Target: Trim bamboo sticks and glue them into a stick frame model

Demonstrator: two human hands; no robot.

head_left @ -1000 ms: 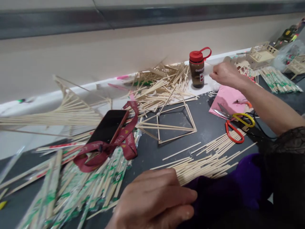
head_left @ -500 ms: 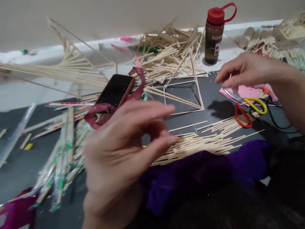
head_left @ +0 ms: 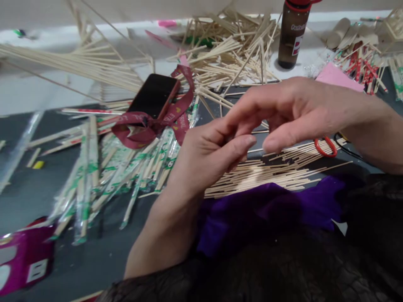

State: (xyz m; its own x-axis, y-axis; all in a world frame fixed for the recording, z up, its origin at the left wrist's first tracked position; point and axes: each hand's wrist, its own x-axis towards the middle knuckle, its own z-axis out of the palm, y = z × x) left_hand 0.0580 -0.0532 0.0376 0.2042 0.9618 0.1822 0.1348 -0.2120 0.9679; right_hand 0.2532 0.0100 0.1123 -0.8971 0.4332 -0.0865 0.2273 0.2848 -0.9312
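Observation:
My left hand (head_left: pixel 204 155) is raised over the middle of the table, fingers curled under its stretched thumb; no object shows in it. From the right, my right hand (head_left: pixel 305 109) arches over it, its fingertips at the left hand's index side. The right thumb stands apart from its fingers, and nothing shows between them. Below both hands lie loose thin wooden sticks (head_left: pixel 261 178). A stick frame (head_left: pixel 217 98) is partly hidden behind the hands. Under my right wrist, one red handle loop of the scissors (head_left: pixel 325 147) shows; the blades are hidden.
A phone (head_left: pixel 154 94) with a dark red lanyard (head_left: pixel 135 132) lies left of the hands, beside wrapped chopsticks (head_left: pixel 85 180). Behind are a stick heap (head_left: pixel 217 58), a bottle (head_left: pixel 292 37) and a fan-shaped stick structure (head_left: pixel 82 63). Purple cloth (head_left: pixel 239 209) lies in front; a magenta pouch (head_left: pixel 28 256) sits lower left.
My hands have come together: the left moved right and up, the right moved left to meet it. The right hand no longer hovers at the scissors. The view has tipped down slightly.

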